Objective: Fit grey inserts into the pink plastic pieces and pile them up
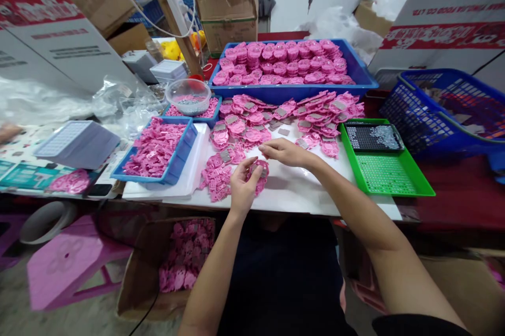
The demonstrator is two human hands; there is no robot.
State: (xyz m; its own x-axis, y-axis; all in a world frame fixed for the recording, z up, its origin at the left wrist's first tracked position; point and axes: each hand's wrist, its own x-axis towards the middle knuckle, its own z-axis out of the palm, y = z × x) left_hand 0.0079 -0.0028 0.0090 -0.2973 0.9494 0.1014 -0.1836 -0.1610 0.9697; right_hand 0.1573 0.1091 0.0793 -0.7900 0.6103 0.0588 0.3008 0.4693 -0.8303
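My left hand (pixel 243 184) is closed around a pink plastic piece (pixel 262 178) with a scalloped outline, above the front of the white work surface (pixel 294 189). Just over the top of that piece is my right hand (pixel 284 151), its thumb and fingers pinched together; whatever sits between the fingertips is too small to make out. Loose small pink parts (pixel 216 178) lie left of my left hand. Beyond both hands spread heaps of similar pink pieces (pixel 331 110), some with grey squares on them.
A blue tray (pixel 183 149) of pink parts and a clear bowl (pixel 188 95) stand left. Behind is a large blue tray (pixel 276 95) of stacked pink pieces. Right are a green tray (pixel 424 189) holding a black tray (pixel 355 136), and a blue basket (pixel 410 115). A pink stool (pixel 71 262) stands below left.
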